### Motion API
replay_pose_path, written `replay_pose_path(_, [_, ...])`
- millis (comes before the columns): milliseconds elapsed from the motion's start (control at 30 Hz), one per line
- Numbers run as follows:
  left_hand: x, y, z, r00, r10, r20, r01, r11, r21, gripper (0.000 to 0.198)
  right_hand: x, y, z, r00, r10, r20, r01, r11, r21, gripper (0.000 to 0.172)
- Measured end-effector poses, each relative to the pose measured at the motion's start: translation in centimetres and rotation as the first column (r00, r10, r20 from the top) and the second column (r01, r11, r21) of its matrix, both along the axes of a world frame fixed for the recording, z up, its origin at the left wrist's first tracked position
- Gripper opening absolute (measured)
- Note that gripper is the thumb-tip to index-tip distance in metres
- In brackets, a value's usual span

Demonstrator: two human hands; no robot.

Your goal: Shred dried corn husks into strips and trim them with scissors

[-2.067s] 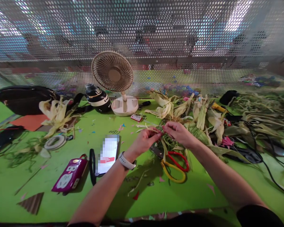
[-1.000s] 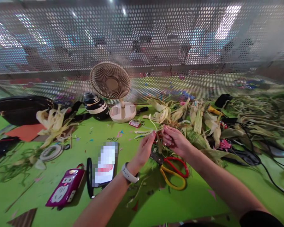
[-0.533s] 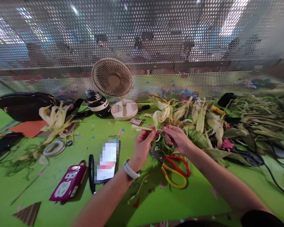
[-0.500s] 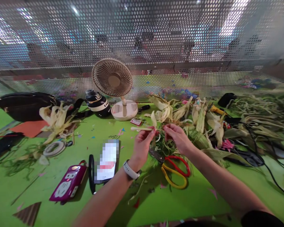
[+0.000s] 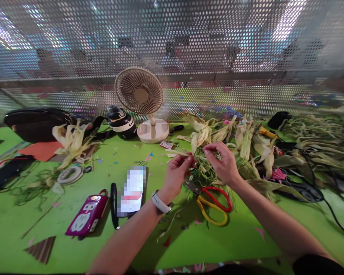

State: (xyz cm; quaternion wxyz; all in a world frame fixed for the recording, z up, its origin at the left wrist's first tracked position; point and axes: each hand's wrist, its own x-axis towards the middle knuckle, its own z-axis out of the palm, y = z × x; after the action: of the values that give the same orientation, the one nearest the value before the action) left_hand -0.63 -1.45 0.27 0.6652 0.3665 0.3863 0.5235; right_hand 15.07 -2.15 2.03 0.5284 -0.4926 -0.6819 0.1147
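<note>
Left hand point(image 5: 176, 173) and right hand point(image 5: 223, 164) pinching husk strip point(image 5: 178, 152), scissors point(image 5: 213, 200) beneath, phone point(image 5: 132, 190) left, fan point(image 5: 139, 91) behind

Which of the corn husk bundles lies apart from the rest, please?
The pale husk bundle at far left, beside the orange paper; the other husks are heaped at right.

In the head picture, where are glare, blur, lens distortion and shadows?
Head view: glare whitens the perforated screen at top right; the wide lens bows it; phone display is pixelated; left hand, pinching a husk strip, and right hand look sharp, shadowing the green table.
</note>
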Motion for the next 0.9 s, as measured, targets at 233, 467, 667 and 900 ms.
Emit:
replay_pose_path(233, [0.4,-0.7,-0.1,0.987,-0.135,-0.092,0.138,0.99,0.027,0.028,0.1,-0.3,0.9,1.0,0.023,0.018,-0.024,0.999,0.028,0.011])
replay_pose_path(467, [0.4,0.0,-0.8,0.997,-0.041,0.073,0.038,0.998,0.048,0.023,-0.3,-0.8,0.8,0.998,0.055,0.02,-0.053,0.995,-0.09,0.011])
replay_pose_path(667, [0.2,0.5,-0.8,0.99,0.051,0.128,-0.059,0.997,0.058,0.02,-0.3,-0.5,0.5,0.997,0.057,0.046,-0.049,0.985,-0.166,0.008])
replay_pose_path(900, [0.1,0.3,-0.4,0.984,0.037,0.175,-0.041,0.999,0.015,0.022,-0.3,-0.1,-0.2,0.928,0.325,-0.184,-0.373,0.798,-0.473,0.02])
